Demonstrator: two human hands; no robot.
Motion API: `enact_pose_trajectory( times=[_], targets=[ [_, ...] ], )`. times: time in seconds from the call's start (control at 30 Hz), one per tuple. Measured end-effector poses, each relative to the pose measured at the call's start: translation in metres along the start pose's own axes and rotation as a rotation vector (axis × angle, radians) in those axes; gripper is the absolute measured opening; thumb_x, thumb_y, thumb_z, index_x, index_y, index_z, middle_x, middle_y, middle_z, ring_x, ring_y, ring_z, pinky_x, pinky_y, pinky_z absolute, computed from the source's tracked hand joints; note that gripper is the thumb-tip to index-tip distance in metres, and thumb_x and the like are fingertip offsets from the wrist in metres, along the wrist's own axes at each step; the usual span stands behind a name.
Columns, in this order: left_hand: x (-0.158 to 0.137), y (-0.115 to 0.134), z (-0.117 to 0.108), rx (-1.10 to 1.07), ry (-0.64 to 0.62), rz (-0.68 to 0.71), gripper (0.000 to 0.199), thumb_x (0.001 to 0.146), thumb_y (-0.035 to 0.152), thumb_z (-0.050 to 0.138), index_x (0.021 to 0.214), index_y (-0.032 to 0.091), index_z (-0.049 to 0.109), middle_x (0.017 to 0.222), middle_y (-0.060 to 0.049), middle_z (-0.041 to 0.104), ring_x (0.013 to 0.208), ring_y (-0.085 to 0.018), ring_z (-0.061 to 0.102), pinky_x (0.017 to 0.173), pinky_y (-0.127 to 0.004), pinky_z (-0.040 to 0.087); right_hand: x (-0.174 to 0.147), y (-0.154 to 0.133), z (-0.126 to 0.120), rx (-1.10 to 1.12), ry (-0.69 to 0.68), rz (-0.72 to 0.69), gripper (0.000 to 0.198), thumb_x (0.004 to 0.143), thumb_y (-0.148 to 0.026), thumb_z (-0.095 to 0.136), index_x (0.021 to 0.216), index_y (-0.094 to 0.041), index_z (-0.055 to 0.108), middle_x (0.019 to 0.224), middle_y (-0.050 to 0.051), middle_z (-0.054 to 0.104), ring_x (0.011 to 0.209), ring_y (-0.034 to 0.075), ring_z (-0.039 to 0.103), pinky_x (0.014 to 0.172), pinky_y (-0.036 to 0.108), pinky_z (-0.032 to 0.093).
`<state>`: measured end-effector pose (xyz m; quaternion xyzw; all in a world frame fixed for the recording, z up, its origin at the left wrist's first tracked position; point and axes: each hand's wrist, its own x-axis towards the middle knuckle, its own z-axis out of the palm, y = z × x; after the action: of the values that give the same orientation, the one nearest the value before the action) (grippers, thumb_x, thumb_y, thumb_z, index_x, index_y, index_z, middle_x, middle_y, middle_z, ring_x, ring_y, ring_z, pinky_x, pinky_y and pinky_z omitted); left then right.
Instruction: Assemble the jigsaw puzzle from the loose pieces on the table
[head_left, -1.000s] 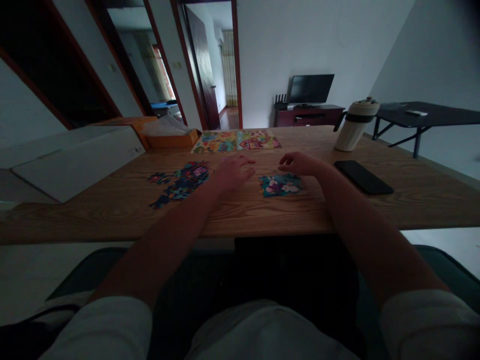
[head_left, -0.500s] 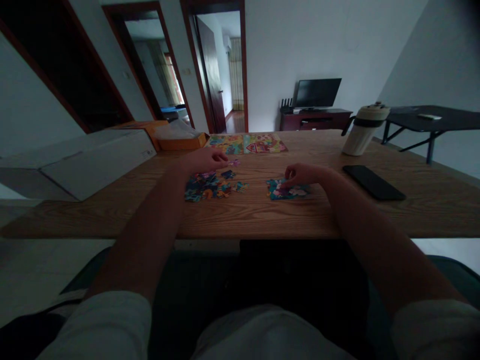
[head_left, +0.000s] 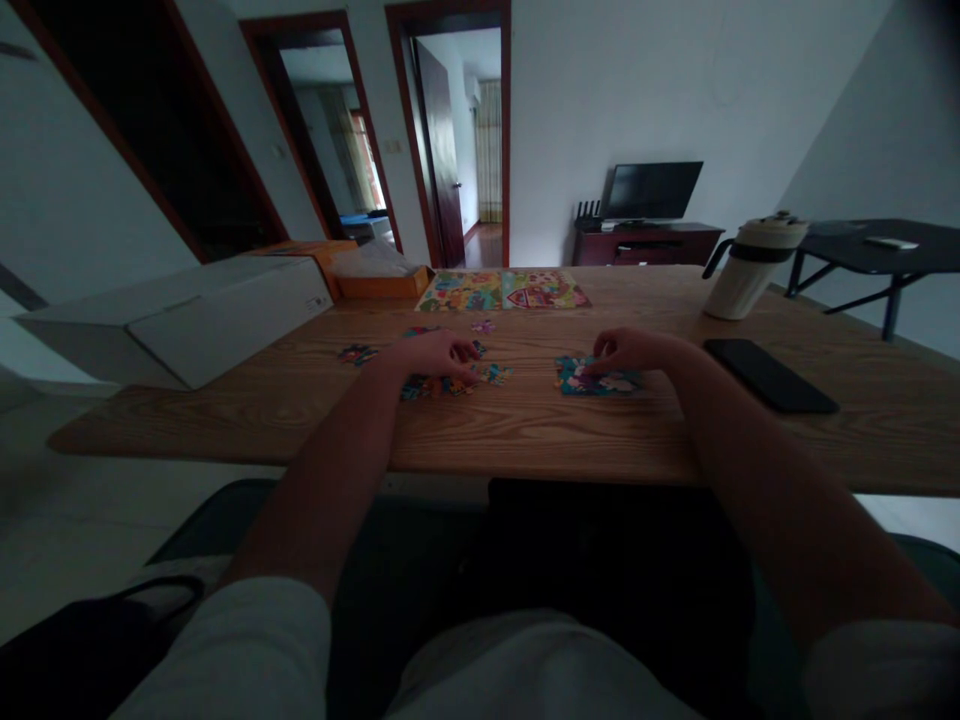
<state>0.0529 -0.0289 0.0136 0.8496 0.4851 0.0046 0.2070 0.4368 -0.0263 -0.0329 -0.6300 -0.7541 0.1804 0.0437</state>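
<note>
Your left hand (head_left: 441,357) curls over loose jigsaw pieces (head_left: 431,389), your right hand (head_left: 634,350) over a joined jigsaw section (head_left: 574,381) on the surface (head_left: 525,430) — I can't tell whether either grips. Likely light, stiff card — pinch edges.

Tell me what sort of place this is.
Probably a living room in a home: a television stands on a low cabinet, and a curtain hangs beyond an open door.

No text can be read. Small dark print (head_left: 316,302) near the right end of the white cardboard box (head_left: 232,318) is too tiny to make out; the colourful picture sheet (head_left: 469,292) is too blurred for reading.
</note>
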Motion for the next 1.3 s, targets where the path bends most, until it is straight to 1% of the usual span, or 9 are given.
enact_pose_trajectory(
  times=[0.17, 0.33, 0.43, 0.6, 0.8, 0.93, 1.1, 1.2, 1.3],
  targets=[
    [-0.008, -0.003, -0.004, 0.041, -0.065, -0.04, 0.056, 0.079, 0.055, 0.072, 0.127, 0.026, 0.071, 0.114, -0.006, 0.075, 0.093, -0.021, 0.07, 0.079, -0.027, 0.051, 0.0, -0.001, 0.0, 0.013, -0.005, 0.018, 0.057, 0.069, -0.065, 0.083, 0.105, -0.022, 0.073, 0.105, 0.01, 0.076, 0.092, 0.028, 0.072, 0.073, 0.034, 0.055],
    [-0.012, -0.016, -0.013, 0.119, -0.091, -0.094, 0.062, 0.073, 0.055, 0.075, 0.128, 0.027, 0.071, 0.11, -0.004, 0.076, 0.097, -0.022, 0.069, 0.082, -0.026, 0.049, -0.003, -0.005, -0.002, 0.01, -0.01, 0.04, 0.055, 0.071, -0.062, 0.084, 0.105, -0.02, 0.072, 0.107, 0.011, 0.075, 0.093, 0.028, 0.071, 0.074, 0.033, 0.055],
    [-0.011, -0.008, -0.008, 0.115, -0.102, -0.089, 0.073, 0.066, 0.059, 0.08, 0.132, 0.03, 0.068, 0.12, -0.005, 0.074, 0.098, -0.023, 0.069, 0.079, -0.026, 0.049, -0.003, -0.005, -0.002, 0.012, -0.019, 0.019, 0.052, 0.073, -0.06, 0.083, 0.104, -0.02, 0.072, 0.105, 0.011, 0.076, 0.093, 0.028, 0.071, 0.074, 0.033, 0.055],
    [-0.009, 0.005, 0.001, 0.037, -0.202, -0.08, 0.064, 0.068, 0.053, 0.079, 0.127, 0.03, 0.069, 0.112, -0.004, 0.075, 0.082, -0.021, 0.07, 0.068, -0.026, 0.049, 0.0, -0.004, 0.0, 0.017, -0.005, 0.016, 0.05, 0.072, -0.06, 0.084, 0.102, -0.021, 0.073, 0.104, 0.01, 0.076, 0.093, 0.027, 0.071, 0.076, 0.034, 0.055],
    [-0.01, 0.005, 0.0, 0.025, -0.095, -0.146, 0.068, 0.075, 0.053, 0.076, 0.134, 0.025, 0.061, 0.12, -0.009, 0.073, 0.077, -0.02, 0.071, 0.062, -0.026, 0.049, -0.001, -0.005, 0.0, 0.018, 0.003, 0.008, 0.049, 0.072, -0.061, 0.083, 0.101, -0.023, 0.073, 0.102, 0.009, 0.076, 0.092, 0.028, 0.072, 0.073, 0.033, 0.055],
    [-0.008, 0.006, 0.0, 0.023, -0.056, -0.127, 0.071, 0.076, 0.048, 0.075, 0.14, 0.026, 0.058, 0.123, -0.008, 0.072, 0.077, -0.019, 0.071, 0.066, -0.026, 0.051, 0.0, -0.003, 0.001, 0.026, 0.006, 0.013, 0.05, 0.071, -0.061, 0.084, 0.102, -0.023, 0.072, 0.1, 0.01, 0.076, 0.09, 0.028, 0.072, 0.072, 0.034, 0.055],
    [-0.004, 0.007, 0.004, 0.065, -0.07, -0.102, 0.062, 0.074, 0.05, 0.075, 0.131, 0.026, 0.067, 0.109, -0.006, 0.075, 0.075, -0.02, 0.07, 0.068, -0.027, 0.051, 0.001, -0.004, 0.0, 0.018, -0.005, 0.003, 0.049, 0.073, -0.061, 0.083, 0.102, -0.023, 0.072, 0.101, 0.009, 0.076, 0.091, 0.028, 0.072, 0.073, 0.034, 0.056],
    [-0.001, 0.01, 0.009, 0.071, -0.015, -0.089, 0.058, 0.08, 0.051, 0.069, 0.131, 0.025, 0.067, 0.097, -0.005, 0.076, 0.071, -0.02, 0.069, 0.067, -0.028, 0.052, 0.0, -0.005, -0.001, 0.009, -0.002, 0.015, 0.049, 0.073, -0.061, 0.083, 0.103, -0.024, 0.073, 0.101, 0.009, 0.076, 0.092, 0.028, 0.072, 0.075, 0.034, 0.056],
    [0.003, 0.013, 0.012, 0.095, 0.05, -0.073, 0.054, 0.083, 0.049, 0.067, 0.131, 0.024, 0.067, 0.098, -0.006, 0.076, 0.076, -0.021, 0.069, 0.07, -0.028, 0.052, 0.0, -0.005, -0.001, 0.011, -0.001, 0.012, 0.052, 0.072, -0.062, 0.083, 0.105, -0.024, 0.073, 0.103, 0.009, 0.076, 0.092, 0.028, 0.072, 0.075, 0.034, 0.057]
  ],
)
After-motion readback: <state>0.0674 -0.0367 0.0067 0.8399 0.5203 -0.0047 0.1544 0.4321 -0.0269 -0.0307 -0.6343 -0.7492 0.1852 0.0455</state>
